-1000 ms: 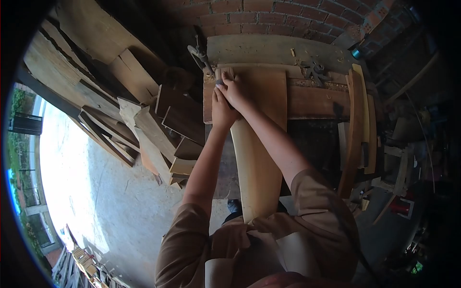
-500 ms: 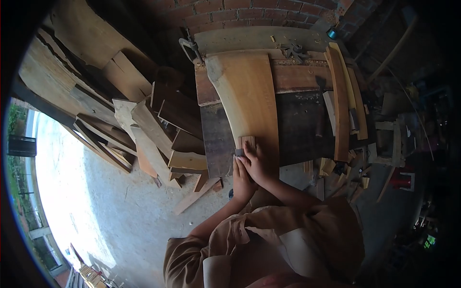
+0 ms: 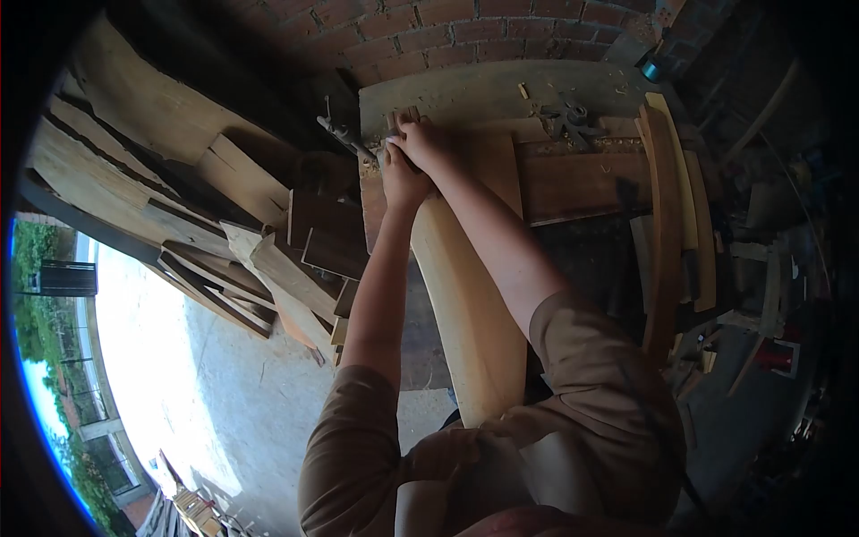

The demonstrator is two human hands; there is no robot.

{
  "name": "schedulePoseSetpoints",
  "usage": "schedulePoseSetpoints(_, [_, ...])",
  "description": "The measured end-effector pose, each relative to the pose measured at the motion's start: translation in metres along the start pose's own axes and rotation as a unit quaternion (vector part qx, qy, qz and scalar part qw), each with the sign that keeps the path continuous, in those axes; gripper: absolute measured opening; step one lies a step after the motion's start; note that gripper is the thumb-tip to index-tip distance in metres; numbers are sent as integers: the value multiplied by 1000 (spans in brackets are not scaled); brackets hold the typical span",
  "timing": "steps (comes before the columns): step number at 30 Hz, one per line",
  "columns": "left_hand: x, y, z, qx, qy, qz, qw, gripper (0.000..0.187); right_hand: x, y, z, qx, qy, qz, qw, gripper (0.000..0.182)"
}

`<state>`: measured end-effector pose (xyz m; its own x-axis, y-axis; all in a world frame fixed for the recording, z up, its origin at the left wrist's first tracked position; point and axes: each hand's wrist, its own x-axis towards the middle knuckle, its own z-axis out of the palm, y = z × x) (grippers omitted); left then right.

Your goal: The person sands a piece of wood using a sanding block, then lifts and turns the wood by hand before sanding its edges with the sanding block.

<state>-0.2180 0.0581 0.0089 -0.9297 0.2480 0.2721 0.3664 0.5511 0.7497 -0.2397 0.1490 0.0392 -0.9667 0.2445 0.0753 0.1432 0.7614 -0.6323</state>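
A long, pale wooden board (image 3: 470,331) with one curved edge lies lengthwise over the workbench, its near end close to my body. At its far left end, my right hand (image 3: 422,148) is closed over a small wooden block (image 3: 407,115), which shows only in part beyond the fingers. My left hand (image 3: 404,185) is closed against the near side of the same block, just below the right hand. Both arms reach forward over the board. The block's underside is hidden.
A metal clamp (image 3: 344,136) stands at the bench's far left corner. A hand plane (image 3: 577,125) rests among shavings at the back. Curved wooden strips (image 3: 663,224) lie along the right side. Stacked planks (image 3: 170,179) lean at the left, before a brick wall (image 3: 438,36).
Both hands and the block have moved away from me, from the board's near part to its far left end. My arms are now stretched out and the view has shifted.
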Motion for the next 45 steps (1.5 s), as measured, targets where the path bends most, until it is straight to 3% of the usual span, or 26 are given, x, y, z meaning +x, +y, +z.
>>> schedulePoseSetpoints(4, [-42, 19, -16, 25, -44, -4, 999, 91, -48, 6, 9, 28, 46, -10, 999, 47])
schedulePoseSetpoints(7, [-140, 32, -31, 21, -73, -1, 997, 95, -145, 21, 33, 21, 145, -61, 987, 44])
schedulePoseSetpoints(8, [-179, 37, -40, 17, -89, 4, 996, 95, -191, 6, 16, 50, 105, -25, 993, 44])
schedulePoseSetpoints(11, [-295, 52, -60, -12, -128, -5, 992, 93, -313, 3, 19, 7, 161, -60, 985, 45])
schedulePoseSetpoints(13, [-358, 50, -61, 24, -128, 32, 991, 88, -376, -6, 4, -44, 110, -41, 992, 45])
schedulePoseSetpoints(15, [-367, 59, -69, 4, -149, 11, 989, 86, -394, -8, 4, -54, 152, -52, 986, 43])
schedulePoseSetpoints(17, [-367, 61, -69, -15, -174, -10, 985, 84, -388, -8, 5, -32, 124, -33, 991, 41])
schedulePoseSetpoints(19, [-345, 57, -56, 15, -141, 8, 990, 82, -361, -6, 2, -8, 104, -19, 994, 40])
schedulePoseSetpoints(24, [-218, 54, -27, -13, -101, 31, 994, 95, -232, 19, 1, 48, 176, -49, 982, 37])
schedulePoseSetpoints(26, [-153, 49, -10, -18, -90, 38, 995, 97, -172, 17, -19, 2, 130, 8, 991, 41])
schedulePoseSetpoints(27, [-123, 45, -1, -11, -84, 44, 995, 96, -142, 24, -17, 49, 146, -17, 988, 42])
schedulePoseSetpoints(29, [-75, 37, 19, -27, -47, 35, 998, 95, -93, 21, -31, 104, 88, 45, 990, 42])
schedulePoseSetpoints(32, [-52, 39, 22, 5, -29, 50, 998, 94, -67, 33, -26, 56, 70, 26, 996, 43])
schedulePoseSetpoints(36, [-83, 42, 12, -15, -59, 43, 997, 94, -104, 30, -24, 63, 89, 24, 994, 42])
schedulePoseSetpoints(38, [-130, 47, 0, -10, -77, 14, 997, 95, -148, 29, -11, 43, 92, 33, 994, 43])
schedulePoseSetpoints(42, [-248, 46, -33, -1, -139, 39, 990, 102, -273, 3, -5, 28, 125, 31, 991, 46])
schedulePoseSetpoints(44, [-307, 47, -44, 23, -153, 47, 987, 96, -330, 2, 0, 23, 116, 2, 993, 48])
schedulePoseSetpoints(45, [-328, 46, -46, 76, -152, 97, 981, 91, -352, 2, 4, 9, 139, -17, 990, 49])
